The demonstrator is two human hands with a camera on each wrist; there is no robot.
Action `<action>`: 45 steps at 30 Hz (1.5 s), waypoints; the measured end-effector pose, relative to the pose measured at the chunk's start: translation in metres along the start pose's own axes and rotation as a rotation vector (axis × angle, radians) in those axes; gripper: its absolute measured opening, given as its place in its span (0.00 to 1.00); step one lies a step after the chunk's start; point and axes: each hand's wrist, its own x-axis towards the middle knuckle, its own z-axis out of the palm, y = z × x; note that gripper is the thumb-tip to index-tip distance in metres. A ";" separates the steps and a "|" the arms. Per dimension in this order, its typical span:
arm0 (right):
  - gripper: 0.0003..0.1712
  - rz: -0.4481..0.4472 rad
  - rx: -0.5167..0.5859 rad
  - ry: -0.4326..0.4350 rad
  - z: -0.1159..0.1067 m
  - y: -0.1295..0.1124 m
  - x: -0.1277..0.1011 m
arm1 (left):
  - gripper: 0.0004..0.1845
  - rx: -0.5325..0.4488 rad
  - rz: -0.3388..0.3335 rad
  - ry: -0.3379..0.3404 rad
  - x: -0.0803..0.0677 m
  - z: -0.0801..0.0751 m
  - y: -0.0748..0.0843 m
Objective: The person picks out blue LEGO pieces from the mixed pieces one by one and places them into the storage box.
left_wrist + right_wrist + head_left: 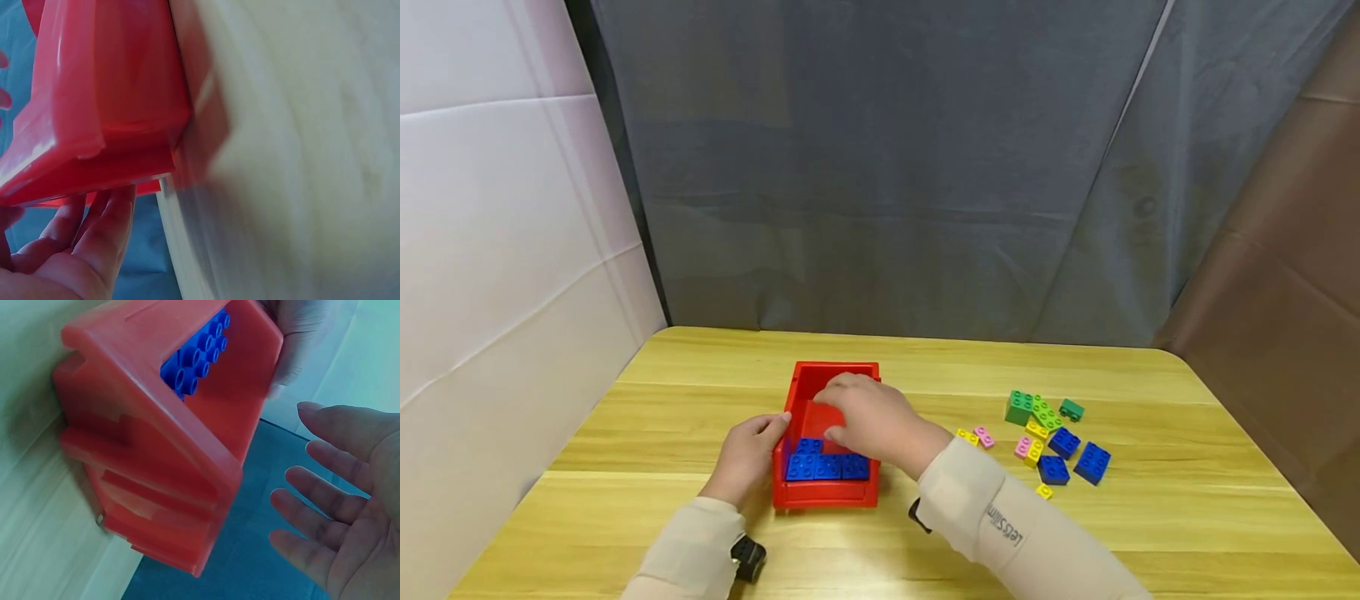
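On a wood-grained table [685, 400], gripping the left wall of a glossy, boxy red plastic bin [825, 497] with left hand [746, 455], fingertips partly hidden behind it. Inside, near end, blue studded bricks [827, 467]. Hovering over the interior with right hand [874, 415], fingers spread, blocking part of its floor. Beyond, creased grey cloth [880, 175].

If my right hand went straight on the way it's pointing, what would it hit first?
Your right hand would probably meet the red bin, likely its left wall, though the depth is unclear.
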 end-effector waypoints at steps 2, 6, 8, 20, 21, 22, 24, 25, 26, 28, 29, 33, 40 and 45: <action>0.28 -0.001 0.005 0.007 -0.002 0.002 -0.004 | 0.26 0.005 0.001 -0.002 0.000 0.000 0.000; 0.28 -0.001 0.030 0.020 -0.005 0.009 -0.014 | 0.27 0.020 -0.003 -0.009 0.001 -0.001 0.001; 0.28 0.000 0.039 0.030 -0.005 0.013 -0.020 | 0.27 0.020 -0.012 -0.018 0.001 -0.002 0.001; 0.29 0.031 0.087 0.084 -0.006 0.032 -0.044 | 0.31 -0.072 -0.086 -0.089 0.003 -0.013 -0.001; 0.28 0.025 0.086 0.092 -0.006 0.033 -0.046 | 0.31 -0.071 -0.090 -0.092 0.004 -0.014 0.000; 0.28 0.019 0.084 0.098 -0.006 0.034 -0.048 | 0.31 -0.072 -0.094 -0.096 0.004 -0.015 0.000; 0.28 0.004 0.082 0.111 -0.007 0.037 -0.051 | 0.32 -0.067 -0.106 -0.105 0.004 -0.016 -0.001; 0.28 0.001 0.083 0.115 -0.007 0.039 -0.053 | 0.33 -0.065 -0.111 -0.111 0.005 -0.017 -0.002; 0.28 -0.001 0.083 0.117 -0.007 0.040 -0.056 | 0.34 -0.063 -0.117 -0.117 0.005 -0.018 -0.002; 0.28 -0.003 0.084 0.126 -0.007 0.044 -0.060 | 0.35 -0.058 -0.126 -0.127 0.005 -0.020 -0.002; 0.27 -0.003 0.084 0.132 -0.007 0.046 -0.062 | 0.36 -0.054 -0.128 -0.130 0.005 -0.020 -0.003; 0.27 0.013 0.085 0.153 -0.007 0.054 -0.072 | 0.37 -0.048 -0.141 -0.136 0.004 -0.023 -0.002; 0.27 0.087 0.066 0.182 -0.007 0.074 -0.094 | 0.40 -0.030 -0.143 -0.164 0.004 -0.022 -0.001; 0.28 0.142 0.062 0.199 -0.006 0.090 -0.110 | 0.38 -0.024 -0.146 -0.176 0.005 -0.023 0.000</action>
